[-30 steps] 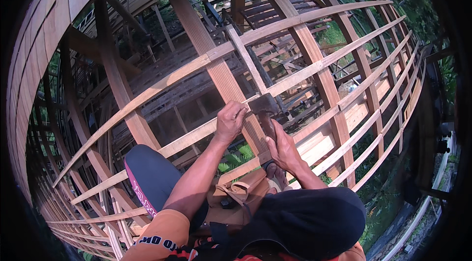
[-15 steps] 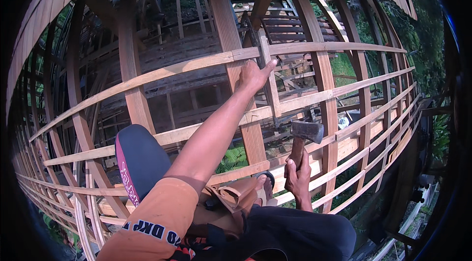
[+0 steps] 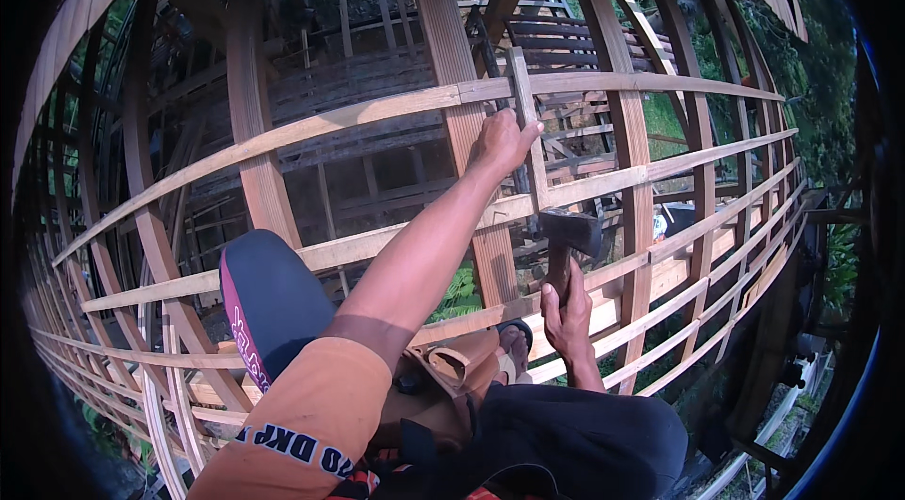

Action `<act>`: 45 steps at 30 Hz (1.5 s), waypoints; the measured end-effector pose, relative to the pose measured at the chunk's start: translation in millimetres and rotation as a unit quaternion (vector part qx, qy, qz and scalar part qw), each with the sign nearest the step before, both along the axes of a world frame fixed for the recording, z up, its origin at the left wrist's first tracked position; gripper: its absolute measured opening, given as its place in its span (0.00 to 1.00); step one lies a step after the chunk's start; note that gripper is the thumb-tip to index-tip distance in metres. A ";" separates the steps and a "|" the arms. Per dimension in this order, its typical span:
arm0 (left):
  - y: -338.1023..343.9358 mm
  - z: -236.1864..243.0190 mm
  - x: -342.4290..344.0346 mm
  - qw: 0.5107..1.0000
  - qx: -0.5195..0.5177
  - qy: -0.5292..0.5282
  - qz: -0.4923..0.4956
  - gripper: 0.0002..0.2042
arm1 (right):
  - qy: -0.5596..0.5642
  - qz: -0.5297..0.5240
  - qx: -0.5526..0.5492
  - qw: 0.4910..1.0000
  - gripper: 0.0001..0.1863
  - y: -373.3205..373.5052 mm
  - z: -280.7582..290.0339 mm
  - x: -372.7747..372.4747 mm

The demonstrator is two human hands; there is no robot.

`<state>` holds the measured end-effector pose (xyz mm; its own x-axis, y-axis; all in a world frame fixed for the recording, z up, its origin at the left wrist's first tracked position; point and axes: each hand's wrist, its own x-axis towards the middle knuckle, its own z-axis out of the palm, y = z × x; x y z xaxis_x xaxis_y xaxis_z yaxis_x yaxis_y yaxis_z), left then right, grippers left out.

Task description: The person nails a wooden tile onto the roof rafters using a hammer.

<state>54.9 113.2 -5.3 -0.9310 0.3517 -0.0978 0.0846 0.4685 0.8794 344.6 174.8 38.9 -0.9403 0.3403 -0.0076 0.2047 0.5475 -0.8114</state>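
My left hand (image 3: 507, 142) is closed at a short upright wooden stick (image 3: 531, 137), its thumb against the stick; the fingertips are hidden. The stick crosses the upper long batten (image 3: 377, 107) and ends at the second batten (image 3: 377, 241). My right hand (image 3: 568, 316) grips the wooden handle of a hatchet (image 3: 571, 232) with a dark metal head. That head is up, close to the stick's lower end; whether they touch I cannot tell.
Sloping rafters (image 3: 255, 123) carry several long battens, with deep gaps between them. My left knee (image 3: 269, 302) and a sandalled foot (image 3: 516, 344) are on the frame. A brown pouch (image 3: 462, 363) hangs at my waist. Timber and plants lie far below.
The hatchet has moved up and left, toward the lower end of the stick. My left hand sits slightly lower along the stick. The view has shifted a little.
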 end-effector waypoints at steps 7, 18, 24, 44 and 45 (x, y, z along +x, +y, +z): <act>-10.3 5.5 -12.5 0.998 0.030 -0.054 0.010 0.26 | 0.012 0.003 0.033 0.999 0.25 -20.7 -5.1 11.1; -141.6 135.0 8.8 0.950 0.230 -0.213 -0.016 0.13 | 0.017 0.022 -0.003 1.000 0.24 -22.1 -11.9 0.7; -177.6 33.7 63.3 0.904 0.178 -0.372 0.110 0.10 | 0.186 0.031 -0.030 0.982 0.18 -22.0 30.9 -14.0; -166.7 25.3 94.3 0.965 -0.254 -0.043 -0.055 0.22 | 0.123 0.043 0.076 0.989 0.21 -25.5 4.1 -16.6; -163.6 26.3 94.1 0.966 -0.251 -0.041 -0.057 0.22 | 0.038 0.064 0.081 0.994 0.22 -25.8 -5.2 -27.3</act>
<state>149.0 -50.4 21.0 -0.8710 0.3407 -0.3540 0.1006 0.8289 0.5503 317.3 149.0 33.7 -0.9718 0.2088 0.1095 0.0670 0.6898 -0.7209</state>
